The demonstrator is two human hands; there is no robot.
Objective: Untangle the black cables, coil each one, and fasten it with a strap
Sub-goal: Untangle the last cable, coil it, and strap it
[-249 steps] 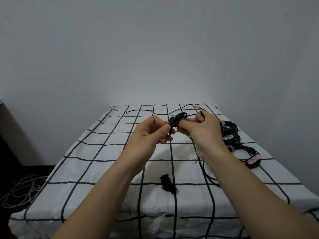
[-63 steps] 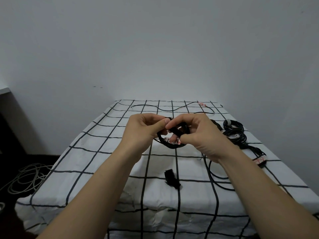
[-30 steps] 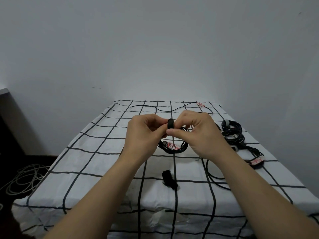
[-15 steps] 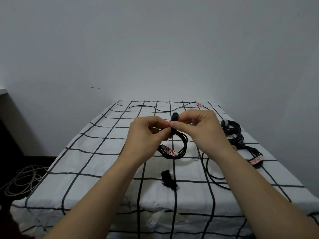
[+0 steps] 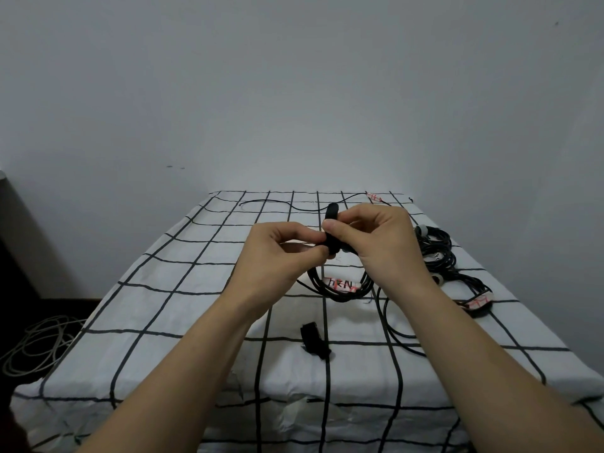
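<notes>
So, compared with a couple of seconds back, the strap [image 5: 332, 211] is now standing up between the thumbs instead of being buried in the fingers, and the coiled cable [image 5: 340, 284] is dangling lower under the hands. Both arms are reaching forward over the checked tablecloth [image 5: 170, 289], wrists close together and fingers curled. The right hand [image 5: 382, 246] is pinching the strap between thumb and forefinger, and the left hand [image 5: 277, 256] is pinching its lower end, right where it's meeting the coil. The strap's long axis is running nearly upright, free end pointing up toward the wall. Can't tell whether the coil is touching the cloth.
</notes>
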